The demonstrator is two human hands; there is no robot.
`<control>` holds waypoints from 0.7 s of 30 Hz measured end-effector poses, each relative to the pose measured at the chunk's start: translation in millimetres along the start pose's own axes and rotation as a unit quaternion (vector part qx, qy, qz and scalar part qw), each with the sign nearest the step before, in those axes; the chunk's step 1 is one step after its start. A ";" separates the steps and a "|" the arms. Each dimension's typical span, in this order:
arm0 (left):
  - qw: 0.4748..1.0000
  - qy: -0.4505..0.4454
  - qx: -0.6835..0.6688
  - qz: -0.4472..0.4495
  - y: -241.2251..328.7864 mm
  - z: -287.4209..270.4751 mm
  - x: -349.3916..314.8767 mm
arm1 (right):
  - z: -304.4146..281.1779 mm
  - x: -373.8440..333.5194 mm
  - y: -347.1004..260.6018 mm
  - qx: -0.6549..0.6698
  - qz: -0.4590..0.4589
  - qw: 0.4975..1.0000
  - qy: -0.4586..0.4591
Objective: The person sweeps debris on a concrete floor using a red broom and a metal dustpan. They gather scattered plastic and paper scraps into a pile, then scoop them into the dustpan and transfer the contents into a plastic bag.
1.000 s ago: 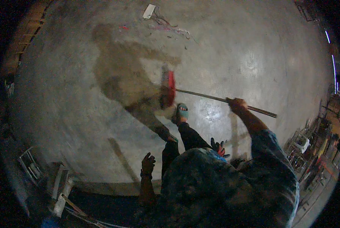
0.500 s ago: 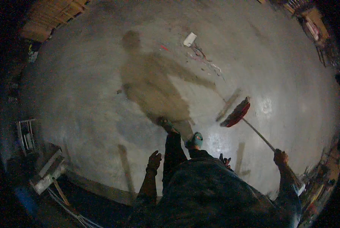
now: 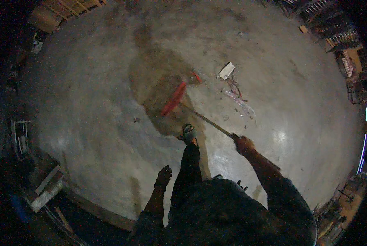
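- Gripping the broom handle (image 3: 208,120) in a closed right hand (image 3: 244,145).
- Angling its red head (image 3: 173,99) over the floor (image 3: 89,98), ahead of a foot (image 3: 188,134).
- Dangling a half-open, seemingly empty left hand (image 3: 164,177).

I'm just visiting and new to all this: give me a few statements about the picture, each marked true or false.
1. The right hand grips the broom. True.
2. The left hand grips it too. False: that hand is well apart from the broom.
3. The broom head is blue. False: it is red.
4. A white object lies on the floor. True.
5. The red scrap touches the white object. False: floor shows between them.
6. A shadow falls on the floor. True.
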State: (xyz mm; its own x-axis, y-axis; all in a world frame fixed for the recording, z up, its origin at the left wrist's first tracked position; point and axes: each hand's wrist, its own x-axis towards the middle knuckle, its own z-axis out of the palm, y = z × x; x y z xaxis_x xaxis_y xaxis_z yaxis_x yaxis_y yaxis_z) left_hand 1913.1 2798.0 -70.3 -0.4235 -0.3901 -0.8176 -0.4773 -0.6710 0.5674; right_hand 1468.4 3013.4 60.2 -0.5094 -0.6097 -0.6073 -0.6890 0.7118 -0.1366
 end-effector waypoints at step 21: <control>0.998 0.019 0.027 -0.058 16.6 25.1 116.0 | 19.2 56.4 261.7 -0.106 0.171 0.977 -0.068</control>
State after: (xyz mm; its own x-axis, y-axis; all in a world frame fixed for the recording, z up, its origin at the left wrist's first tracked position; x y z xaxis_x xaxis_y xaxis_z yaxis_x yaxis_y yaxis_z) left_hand 1836.8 2757.4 -153.3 -0.3342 -0.3370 -0.8802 -0.5625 -0.6781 0.4731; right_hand 1269.2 3171.9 -24.8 -0.6649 -0.2871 -0.6895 -0.5898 0.7683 0.2489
